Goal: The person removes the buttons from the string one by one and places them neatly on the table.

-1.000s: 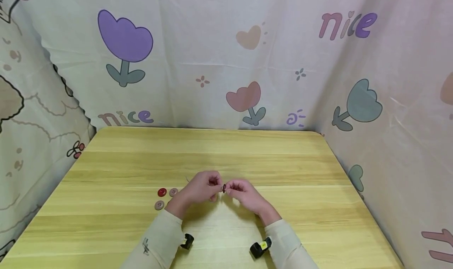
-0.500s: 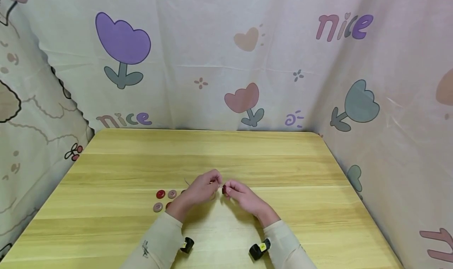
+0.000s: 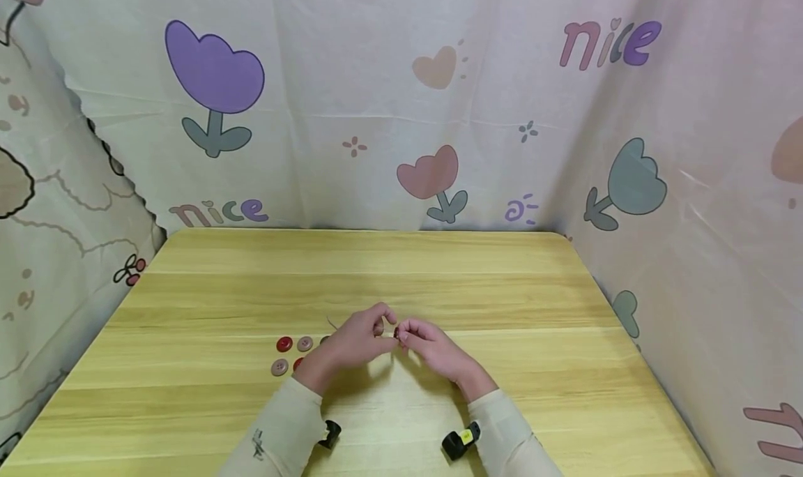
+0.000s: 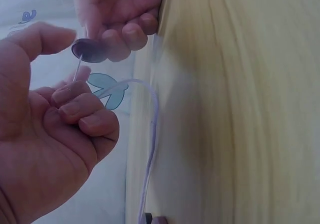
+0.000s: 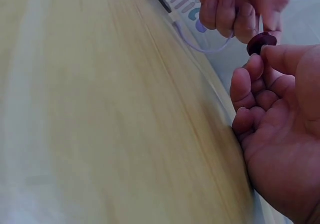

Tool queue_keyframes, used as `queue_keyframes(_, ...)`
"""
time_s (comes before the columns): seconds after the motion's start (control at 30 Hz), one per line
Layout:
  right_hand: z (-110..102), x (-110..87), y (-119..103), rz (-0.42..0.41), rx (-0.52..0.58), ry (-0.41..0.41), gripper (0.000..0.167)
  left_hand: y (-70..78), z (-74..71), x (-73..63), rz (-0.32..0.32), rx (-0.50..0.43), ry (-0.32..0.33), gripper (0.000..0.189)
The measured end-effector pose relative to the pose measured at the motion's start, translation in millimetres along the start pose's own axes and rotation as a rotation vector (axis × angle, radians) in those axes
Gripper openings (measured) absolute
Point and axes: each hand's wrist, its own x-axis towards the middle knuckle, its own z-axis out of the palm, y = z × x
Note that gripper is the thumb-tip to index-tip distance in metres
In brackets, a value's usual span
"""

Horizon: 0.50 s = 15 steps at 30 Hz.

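My right hand pinches a dark red button on edge between thumb and fingertips, raised above the table. Facing it from the left is my left hand, its thumb and index finger spread apart beside the button. In the left wrist view, a thin white cord is held in the curled lower fingers of that hand. One stretch of cord runs taut from these fingers to the button's face. The rest loops down toward the tabletop, where its far end lies near other buttons.
Left of the left hand, a red button and two pinkish-brown buttons, one nearer and one farther, lie on the wooden table. More buttons are partly hidden by the left wrist. A printed curtain encloses the table's back and sides.
The left thumb and index finger, closed together near the button before, have drawn back slightly and then spread, the thumb moving right to the button. The right hand stays nearly in place, gripping it.
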Motion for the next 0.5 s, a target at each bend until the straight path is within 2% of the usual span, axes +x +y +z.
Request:
queue_keyframes(0.3, -1.8, 0.2, -1.0, -0.007, 0.011, -0.007, 0.024, -3.8, 0.5, 0.4, 0.106, 0.039, 0.027, 0.027)
queue_keyframes(0.5, -1.4, 1.1, -1.1, 0.010, 0.011, 0.001, 0.020, -6.1, 2.3, 1.9, 0.111, 0.050, 0.055, 0.026)
